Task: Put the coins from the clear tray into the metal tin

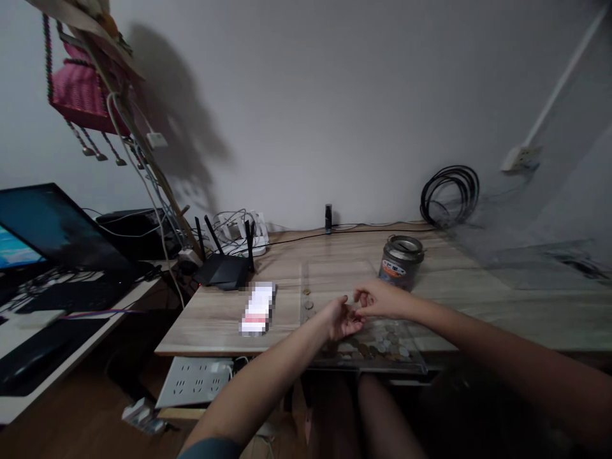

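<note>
My left hand [343,320] is turned palm up over a clear plastic tray [423,360], its fingers curled into a cup and its thumb raised. Whatever lies in that palm is too small and dim to make out. Coming in from the right, my right hand [380,299] meets the left fingertips, with its thumb and finger pinched together. Coins [386,344] are spread along the tray's near side below the hands. A few more, among them a yellowish coin [306,291], lie in a column at its left side. Just behind my right hand stands a metal can [400,262] with a lid.
A lit phone [258,309] lies on the wooden table left of the tray. Behind it are a black router [224,271] and a white router [258,239]. A small dark bottle [328,218] stands by the wall. Coiled black cable [449,194] leans at right; a power strip [194,381] sits below the table edge.
</note>
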The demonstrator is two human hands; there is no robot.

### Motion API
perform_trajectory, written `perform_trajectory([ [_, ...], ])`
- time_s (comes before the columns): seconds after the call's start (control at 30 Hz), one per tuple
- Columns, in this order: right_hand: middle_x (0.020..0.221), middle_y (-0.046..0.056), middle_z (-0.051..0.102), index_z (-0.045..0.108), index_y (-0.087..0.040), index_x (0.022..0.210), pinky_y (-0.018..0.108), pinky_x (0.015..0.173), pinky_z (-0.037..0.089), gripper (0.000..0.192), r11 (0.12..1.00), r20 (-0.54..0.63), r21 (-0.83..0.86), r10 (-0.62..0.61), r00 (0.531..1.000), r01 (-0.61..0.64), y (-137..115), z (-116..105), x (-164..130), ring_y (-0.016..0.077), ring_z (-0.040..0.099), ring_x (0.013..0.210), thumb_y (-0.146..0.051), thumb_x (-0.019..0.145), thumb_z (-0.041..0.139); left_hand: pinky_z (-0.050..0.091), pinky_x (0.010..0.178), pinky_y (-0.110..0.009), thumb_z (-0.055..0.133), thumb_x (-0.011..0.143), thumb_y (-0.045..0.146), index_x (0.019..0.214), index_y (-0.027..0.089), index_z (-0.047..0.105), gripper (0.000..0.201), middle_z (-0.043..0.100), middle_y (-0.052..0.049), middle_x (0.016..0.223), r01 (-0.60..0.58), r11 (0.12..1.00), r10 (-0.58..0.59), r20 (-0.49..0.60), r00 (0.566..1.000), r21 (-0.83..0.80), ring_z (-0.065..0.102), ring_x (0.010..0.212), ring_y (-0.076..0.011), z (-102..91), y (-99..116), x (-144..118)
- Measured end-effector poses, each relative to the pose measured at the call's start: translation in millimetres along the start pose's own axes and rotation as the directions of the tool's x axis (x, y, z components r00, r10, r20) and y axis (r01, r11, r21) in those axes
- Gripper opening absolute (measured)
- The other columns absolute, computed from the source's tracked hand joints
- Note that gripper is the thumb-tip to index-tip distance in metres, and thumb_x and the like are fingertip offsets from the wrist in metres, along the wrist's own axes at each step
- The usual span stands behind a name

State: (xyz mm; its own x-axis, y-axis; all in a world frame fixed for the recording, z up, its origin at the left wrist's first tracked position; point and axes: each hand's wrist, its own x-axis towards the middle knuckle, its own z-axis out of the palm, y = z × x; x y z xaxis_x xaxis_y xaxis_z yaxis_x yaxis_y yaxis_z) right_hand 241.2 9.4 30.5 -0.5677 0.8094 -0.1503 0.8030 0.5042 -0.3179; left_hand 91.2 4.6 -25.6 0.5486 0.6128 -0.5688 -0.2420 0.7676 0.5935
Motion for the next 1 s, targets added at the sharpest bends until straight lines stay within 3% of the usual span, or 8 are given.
perform_trajectory([
  [0.1,0.080,0.009,0.067,0.066,-0.014,0.080,0.028,0.063,0.037,0.016,0.982,0.007,-0.190,0.023,1.000,-0.022,2,6,-20,0.0206,0.058,0.076,-0.021,0.069,0.057,0.025,0.033,-0.013,0.030,0.090,0.025,0.064,0.012,0.050,0.035,0.049,-0.002,0.052,0.022,0.999,-0.020,-0.062,0.998,0.024,0.039,0.037,-0.0055,-2.5,2,-6],
  [0.2,0.086,0.009,0.067,0.067,-0.016,0.081,0.030,0.069,0.037,0.025,0.961,0.168,-0.271,-0.014,0.986,0.060,13,22,-36,0.0243,0.058,0.084,-0.016,0.056,0.064,0.014,0.032,-0.013,0.037,0.084,0.020,0.060,0.013,0.046,0.026,0.044,0.001,0.049,0.013,1.000,-0.010,-0.106,0.994,0.028,0.032,0.035,-0.0038,-7.8,4,-14],
  [0.27,0.089,0.007,0.066,0.067,-0.017,0.082,0.031,0.074,0.036,0.026,0.946,0.236,-0.299,-0.055,0.970,0.127,19,30,-41,0.0241,0.057,0.087,-0.017,0.056,0.064,0.012,0.032,-0.014,0.039,0.082,0.019,0.061,0.013,0.046,0.023,0.044,0.002,0.050,0.001,1.000,0.002,-0.107,0.994,0.031,0.031,0.035,-0.0037,-10.7,5,-18],
  [0.37,0.088,0.006,0.065,0.067,-0.018,0.076,0.031,0.078,0.036,0.021,0.940,0.279,-0.309,-0.057,0.959,0.146,20,33,-40,0.0237,0.056,0.089,-0.015,0.056,0.065,0.012,0.033,-0.014,0.045,0.078,0.019,0.064,0.012,0.049,0.016,0.045,0.002,0.052,-0.036,0.999,0.039,-0.102,0.994,0.022,0.032,0.037,-0.0034,-12.4,4,-22],
  [0.53,0.092,0.007,0.064,0.063,-0.016,0.097,0.033,0.081,0.035,0.048,0.954,0.276,-0.295,0.025,0.961,0.060,16,28,-37,0.0259,0.054,0.093,-0.017,0.049,0.071,0.013,0.034,-0.014,0.046,0.076,0.017,0.068,0.012,0.051,0.011,0.044,0.003,0.053,-0.047,0.999,0.049,-0.106,0.993,0.025,0.032,0.038,-0.0035,-11.8,2,-25],
  [0.73,0.086,0.007,0.066,0.068,-0.018,0.074,0.033,0.082,0.033,0.021,0.932,0.312,-0.344,0.003,0.950,0.110,16,30,-43,0.0239,0.055,0.091,-0.010,0.055,0.062,0.017,0.033,-0.013,0.040,0.079,0.015,0.068,0.012,0.050,0.016,0.045,0.003,0.052,-0.055,0.998,0.056,-0.123,0.991,0.012,0.034,0.037,-0.0038,-10.4,0,-26],
  [0.87,0.068,0.004,0.066,0.069,-0.019,0.067,0.037,0.086,0.031,0.023,0.944,0.303,-0.301,-0.037,0.952,0.133,20,36,-45,0.0194,0.057,0.077,-0.006,0.057,0.053,0.018,0.033,-0.013,0.046,0.077,0.016,0.068,0.012,0.051,0.011,0.044,0.003,0.053,-0.056,0.998,0.058,-0.089,0.994,0.017,0.035,0.037,-0.0034,-9.1,-3,-25],
  [1.0,0.063,0.001,0.066,0.070,-0.021,0.065,0.041,0.091,0.027,0.026,0.964,0.282,-0.237,-0.048,0.958,0.118,31,47,-40,0.0163,0.055,0.067,-0.005,0.056,0.051,0.021,0.034,-0.012,0.048,0.077,0.016,0.068,0.012,0.051,0.010,0.045,0.003,0.053,-0.054,0.998,0.055,-0.065,0.996,0.012,0.036,0.038,-0.0026,-5.8,-5,-25],
])
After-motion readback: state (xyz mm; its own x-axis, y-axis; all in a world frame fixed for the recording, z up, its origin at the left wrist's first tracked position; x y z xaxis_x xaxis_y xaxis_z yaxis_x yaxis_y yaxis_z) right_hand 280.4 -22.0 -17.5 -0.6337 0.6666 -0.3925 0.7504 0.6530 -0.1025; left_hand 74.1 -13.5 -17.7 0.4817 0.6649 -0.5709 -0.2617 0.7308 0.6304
